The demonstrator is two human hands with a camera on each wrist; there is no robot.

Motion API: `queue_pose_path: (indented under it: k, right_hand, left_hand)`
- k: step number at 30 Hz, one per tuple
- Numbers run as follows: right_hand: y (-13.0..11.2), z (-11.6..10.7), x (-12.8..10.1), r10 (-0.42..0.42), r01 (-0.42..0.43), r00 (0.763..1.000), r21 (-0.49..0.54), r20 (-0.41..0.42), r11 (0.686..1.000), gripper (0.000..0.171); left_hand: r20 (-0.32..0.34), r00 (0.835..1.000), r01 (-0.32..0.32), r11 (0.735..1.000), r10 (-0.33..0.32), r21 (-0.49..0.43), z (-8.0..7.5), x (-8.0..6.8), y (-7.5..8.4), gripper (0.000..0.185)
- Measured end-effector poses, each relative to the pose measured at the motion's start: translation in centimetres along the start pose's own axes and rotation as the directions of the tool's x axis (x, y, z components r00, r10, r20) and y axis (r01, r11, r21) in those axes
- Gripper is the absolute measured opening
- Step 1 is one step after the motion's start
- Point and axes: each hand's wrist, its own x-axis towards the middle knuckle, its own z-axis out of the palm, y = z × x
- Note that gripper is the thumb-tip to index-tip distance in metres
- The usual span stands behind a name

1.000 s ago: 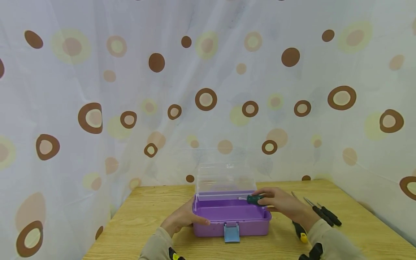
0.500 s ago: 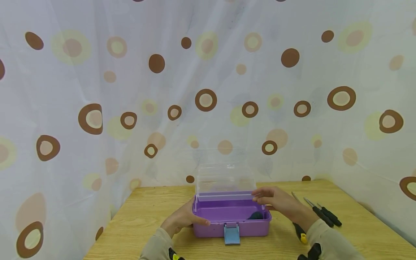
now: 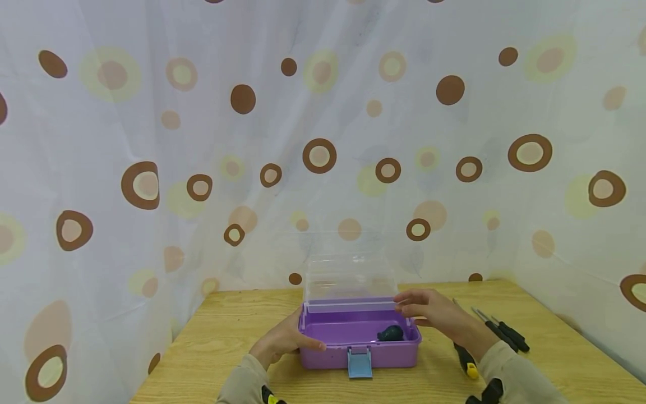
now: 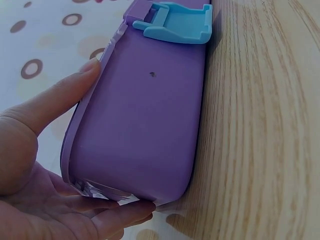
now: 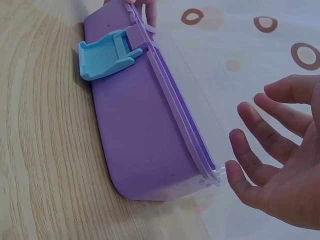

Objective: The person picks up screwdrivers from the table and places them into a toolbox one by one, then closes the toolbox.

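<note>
A purple toolbox (image 3: 359, 356) stands on the table with its clear lid (image 3: 350, 275) raised at the back and its light blue latch (image 4: 182, 22) hanging down in front. My left hand (image 3: 285, 338) holds the box's left end, thumb on the front rim and fingers along the side. Inside, toward the right, lies a screwdriver with a stubby dark green handle (image 3: 391, 333); the front wall hides part of it. Over the box's right end, my right hand (image 3: 441, 317) hovers with parted, slightly bent fingers (image 5: 260, 130) and nothing in them.
Right of the box, two black-handled screwdrivers (image 3: 501, 335) lie on the wooden table (image 3: 242, 314). A black and yellow handle (image 3: 465, 362) lies nearer, partly behind my right forearm. A patterned curtain (image 3: 323, 196) surrounds the table's back and sides.
My right hand has let go of the green screwdriver, which dropped into the box and shifted slightly left. The left hand has stayed on the box.
</note>
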Motion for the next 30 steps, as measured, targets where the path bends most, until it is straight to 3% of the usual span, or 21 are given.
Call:
queue_pose_path:
  k: [30]
  right_hand:
    - [0.3,-1.3,-1.4,0.035,-0.035,0.999,-0.017,-0.009,0.999,0.049]
  left_hand:
    - [0.022,0.999,-0.025,1.0,0.025,-0.01,-0.2,0.3,-0.3,0.117]
